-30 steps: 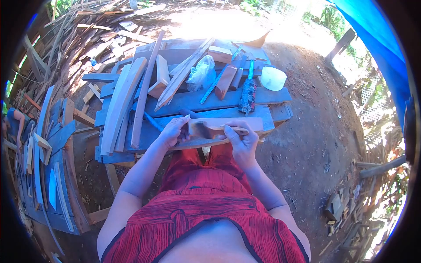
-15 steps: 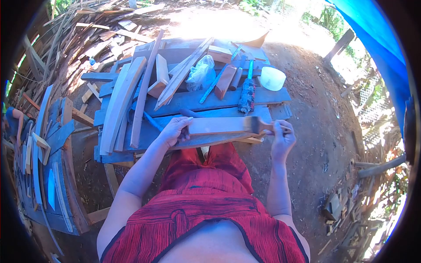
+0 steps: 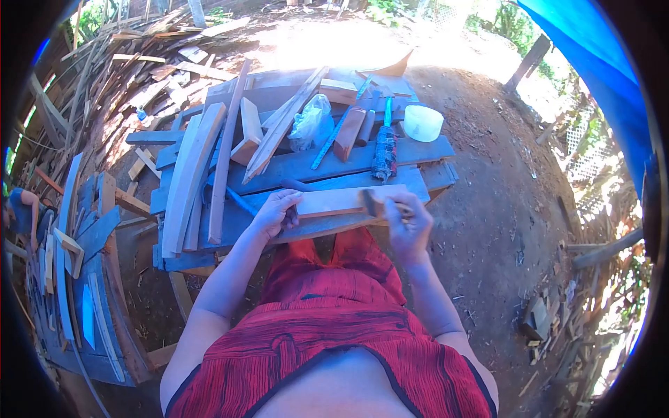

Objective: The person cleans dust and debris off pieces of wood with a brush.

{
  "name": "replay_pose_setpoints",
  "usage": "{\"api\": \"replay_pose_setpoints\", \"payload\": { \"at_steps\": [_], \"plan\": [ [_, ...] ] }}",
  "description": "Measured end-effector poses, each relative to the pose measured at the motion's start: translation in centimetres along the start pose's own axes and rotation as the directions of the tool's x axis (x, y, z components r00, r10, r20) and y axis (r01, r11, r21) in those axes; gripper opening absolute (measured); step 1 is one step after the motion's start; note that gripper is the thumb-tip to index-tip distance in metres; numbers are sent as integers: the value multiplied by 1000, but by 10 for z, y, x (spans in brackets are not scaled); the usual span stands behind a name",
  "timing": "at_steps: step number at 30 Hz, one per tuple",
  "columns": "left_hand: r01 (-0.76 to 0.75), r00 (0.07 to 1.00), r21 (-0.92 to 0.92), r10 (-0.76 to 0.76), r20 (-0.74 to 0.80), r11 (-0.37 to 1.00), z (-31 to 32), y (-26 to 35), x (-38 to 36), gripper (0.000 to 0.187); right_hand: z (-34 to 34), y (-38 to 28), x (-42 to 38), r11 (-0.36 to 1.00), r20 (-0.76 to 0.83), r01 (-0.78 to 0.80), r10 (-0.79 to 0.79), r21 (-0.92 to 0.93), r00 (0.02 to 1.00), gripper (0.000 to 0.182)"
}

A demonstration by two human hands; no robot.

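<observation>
My left hand (image 3: 280,212) grips the left end of a short, pale wooden board (image 3: 327,201), held level over the near edge of the plank workbench (image 3: 425,182). In my right hand (image 3: 410,226) is a paintbrush (image 3: 371,203), its dark bristles against the board right of the middle. My fingers wrap its handle, which is mostly hidden. Beyond the board lie a tool with a dark, wrapped body (image 3: 385,153), a reddish wood block (image 3: 349,134) and a blue ruler (image 3: 338,134). A translucent white tub (image 3: 423,123) stands near the bench's right end.
Long boards (image 3: 191,181) lie across the bench's left side, near a clear plastic bag (image 3: 311,124). Another bench (image 3: 104,292) with wood pieces stands at left, a person (image 3: 26,209) beside it. Scrap wood (image 3: 132,83) is heaped behind. A blue tarp (image 3: 592,63) hangs at right.
My right hand has moved the brush leftward along the board, from its right end toward the middle. My left hand keeps its hold. The view has shifted slightly.
</observation>
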State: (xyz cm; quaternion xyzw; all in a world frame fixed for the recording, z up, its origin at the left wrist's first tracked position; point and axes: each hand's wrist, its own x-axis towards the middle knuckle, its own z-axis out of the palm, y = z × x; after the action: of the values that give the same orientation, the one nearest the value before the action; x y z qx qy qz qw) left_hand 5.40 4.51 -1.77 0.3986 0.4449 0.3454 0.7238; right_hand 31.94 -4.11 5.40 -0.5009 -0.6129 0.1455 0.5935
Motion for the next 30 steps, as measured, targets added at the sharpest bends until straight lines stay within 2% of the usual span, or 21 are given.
{"api": "replay_pose_setpoints", "payload": {
  "at_steps": [2, 3, 5, 6, 8, 11, 15, 17, 19, 21, 22, 24, 28, 30],
  "plan": [
    [-55, 998, 23, 54, 34, 998, 3, 2, -2, 21, 15, 0, -7, 993, 112, -28, 16, 115, 994, 8],
    [-55, 998, 28, 54, 39, 998, 5, 2, -3, 21, 22, -4, -9, 993, 105, -28, 16, 114, 994, 8],
    [-90, 995, 32, 89, 39, 995, 8, 4, -6, 20, 34, -16, -9, 916, 232, -190, 111, 353, 966, 7],
    [-92, 995, 39, 91, 42, 995, 8, 3, -5, 20, 36, -23, -8, 916, 225, -186, 109, 355, 968, 7],
    [-94, 995, -11, 94, 15, 996, 7, -2, -1, 19, 37, -35, -4, 751, 319, -385, 242, 536, 916, 8],
    [-95, 995, 18, 94, 26, 995, 7, 1, -2, 19, 33, -28, -2, 732, 307, -403, 271, 550, 912, 7],
    [-65, 998, 20, 65, 17, 998, 7, 4, -2, 19, 18, 0, 0, 781, 203, -383, 324, 494, 924, 7],
    [-43, 999, 19, 43, 13, 999, 6, 3, -1, 22, -2, 12, 5, 803, 85, -331, 334, 495, 939, 6],
    [-32, 999, -3, 32, 6, 999, 4, 1, 1, 22, -25, 27, 8, 822, -6, -356, 400, 445, 916, 6],
    [-23, 1000, -23, 23, 3, 999, 4, 1, 4, 22, -45, 33, 14, 878, -139, -321, 389, 357, 911, 5],
    [-21, 1000, -54, 21, -2, 998, 4, 0, 5, 21, -53, 36, 16, 880, -139, -319, 386, 353, 912, 5],
    [-18, 1000, -88, 17, -6, 996, 2, -2, 6, 20, -65, 37, 17, 943, -263, -273, 317, 191, 911, 4],
    [-26, 1000, -84, 26, 7, 996, 1, -2, 7, 19, -66, 28, 17, 964, -292, -254, 267, 82, 919, 4],
    [-30, 999, -87, 31, 10, 996, 2, -1, 6, 18, -57, 22, 14, 977, -252, -210, 209, 23, 945, 4]
  ]
}}
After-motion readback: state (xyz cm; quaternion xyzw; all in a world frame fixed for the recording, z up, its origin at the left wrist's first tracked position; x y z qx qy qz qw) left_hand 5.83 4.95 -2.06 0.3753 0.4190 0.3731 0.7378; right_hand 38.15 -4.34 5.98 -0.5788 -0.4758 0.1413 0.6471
